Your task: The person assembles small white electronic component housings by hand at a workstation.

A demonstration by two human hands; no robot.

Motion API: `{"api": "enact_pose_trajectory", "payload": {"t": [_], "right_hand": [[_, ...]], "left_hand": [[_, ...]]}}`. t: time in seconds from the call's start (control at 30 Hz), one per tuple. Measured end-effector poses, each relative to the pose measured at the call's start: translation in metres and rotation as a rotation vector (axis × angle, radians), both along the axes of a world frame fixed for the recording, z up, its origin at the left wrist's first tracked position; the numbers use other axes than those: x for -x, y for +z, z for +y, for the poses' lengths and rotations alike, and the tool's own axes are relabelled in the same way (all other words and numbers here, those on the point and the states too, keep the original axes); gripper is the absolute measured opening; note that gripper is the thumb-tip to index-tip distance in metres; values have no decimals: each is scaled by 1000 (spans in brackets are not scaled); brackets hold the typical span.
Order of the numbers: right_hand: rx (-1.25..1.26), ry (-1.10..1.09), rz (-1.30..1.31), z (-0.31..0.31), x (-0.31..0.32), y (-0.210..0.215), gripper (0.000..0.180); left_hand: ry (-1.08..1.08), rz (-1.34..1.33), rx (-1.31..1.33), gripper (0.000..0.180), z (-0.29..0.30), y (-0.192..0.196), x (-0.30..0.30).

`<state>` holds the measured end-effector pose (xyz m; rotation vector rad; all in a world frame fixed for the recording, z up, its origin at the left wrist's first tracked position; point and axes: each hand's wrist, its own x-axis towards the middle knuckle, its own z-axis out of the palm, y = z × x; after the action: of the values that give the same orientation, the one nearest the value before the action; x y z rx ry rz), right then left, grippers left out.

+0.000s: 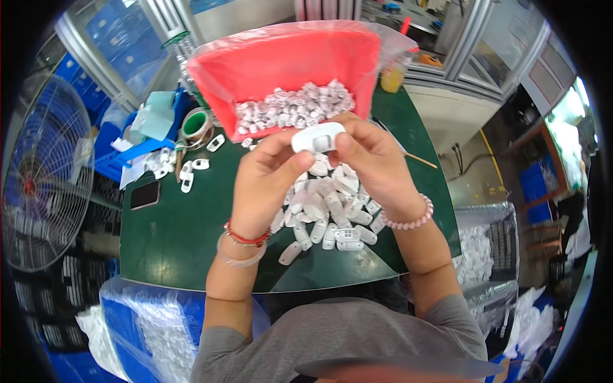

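Observation:
A rounded white plastic casing (308, 138) with a small greyish window is held up over the middle of the green table (191, 239). My left hand (267, 173) pinches its left end between thumb and fingers. At the other end, my right hand (378, 165) grips it with the thumb in front and the fingers behind. Below and between my hands lies a loose pile of similar white casings (337, 207), partly hidden by my hands. Behind them, a red bin (281, 57) lined with clear plastic contains many small white parts (290, 107).
A phone (145, 195), a tape roll (195, 124) and a blue tray (107, 153) are on the left. A drink cup (394, 75) stands back right; a thin stick (420, 159) lies near the right edge. A fan (48, 172) and lined crates (153, 300) flank the table.

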<state>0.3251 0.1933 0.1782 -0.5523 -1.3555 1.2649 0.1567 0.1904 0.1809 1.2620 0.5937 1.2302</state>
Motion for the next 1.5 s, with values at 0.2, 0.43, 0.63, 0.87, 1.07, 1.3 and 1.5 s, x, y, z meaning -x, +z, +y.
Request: {"api": "enact_pose_trajectory", "payload": {"t": [0.2, 0.43, 0.63, 0.87, 1.07, 1.3, 1.5], "right_hand": [[92, 35, 52, -2, 4, 1, 25], [57, -20, 54, -1, 3, 4, 27], [98, -11, 68, -1, 3, 4, 27], [130, 46, 37, 0, 0, 4, 28], [163, 63, 81, 0, 1, 3, 29], [134, 112, 129, -1, 3, -1, 28], [190, 50, 119, -4, 3, 6, 25]], "left_hand": [[-12, -35, 11, 20, -3, 3, 5], [26, -11, -102, 19, -1, 6, 2], [188, 167, -387, 15, 5, 0, 2], [130, 134, -296, 14, 3, 3, 3], [38, 76, -231, 12, 5, 2, 5], [-42, -48, -176, 13, 13, -10, 5], [-38, -98, -133, 14, 13, -12, 0]]}}
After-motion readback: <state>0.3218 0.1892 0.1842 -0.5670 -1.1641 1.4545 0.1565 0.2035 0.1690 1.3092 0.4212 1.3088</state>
